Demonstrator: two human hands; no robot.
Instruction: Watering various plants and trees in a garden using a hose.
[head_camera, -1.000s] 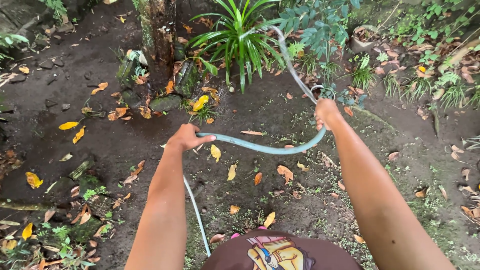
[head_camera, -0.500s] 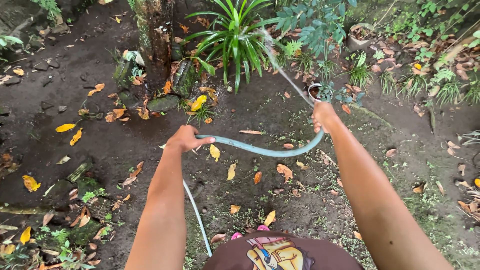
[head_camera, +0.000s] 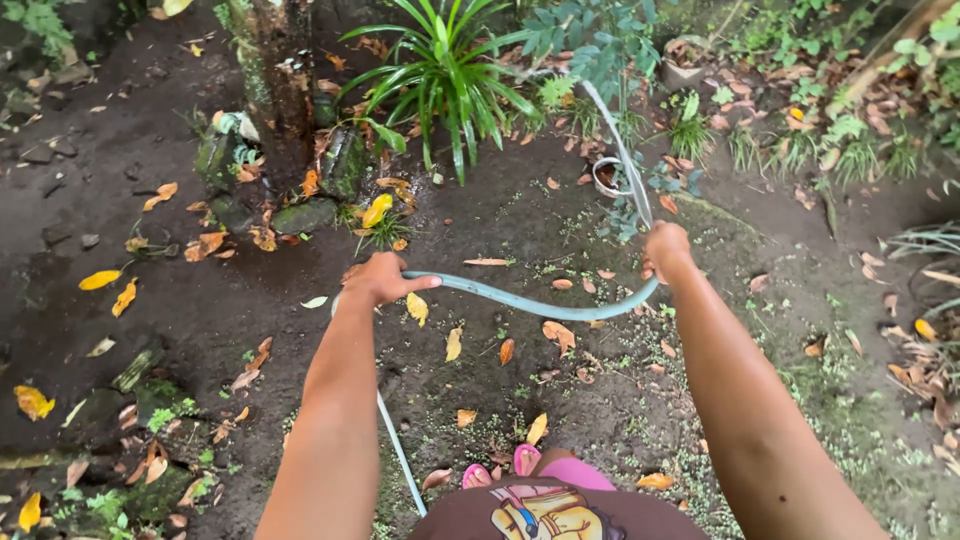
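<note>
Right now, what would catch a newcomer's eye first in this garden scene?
A pale green hose curves across the middle, gripped by the left hand and the right hand, which sends a stream of water arching up toward the plants. A broad spiky green plant stands at top centre beside a mossy tree trunk. Yellow and orange fallen leaves dot the dark wet soil.

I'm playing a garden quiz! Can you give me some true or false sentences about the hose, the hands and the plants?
1. Both hands hold the hose. True: the left hand and right hand both grip it.
2. Water sprays from the right hand's end. True.
3. The hose is bright red. False: it is pale blue-green.
4. The ground is dry sand. False: it is dark, wet soil with fallen leaves.
5. The spiky green plant stands near a mossy trunk. True.
</note>
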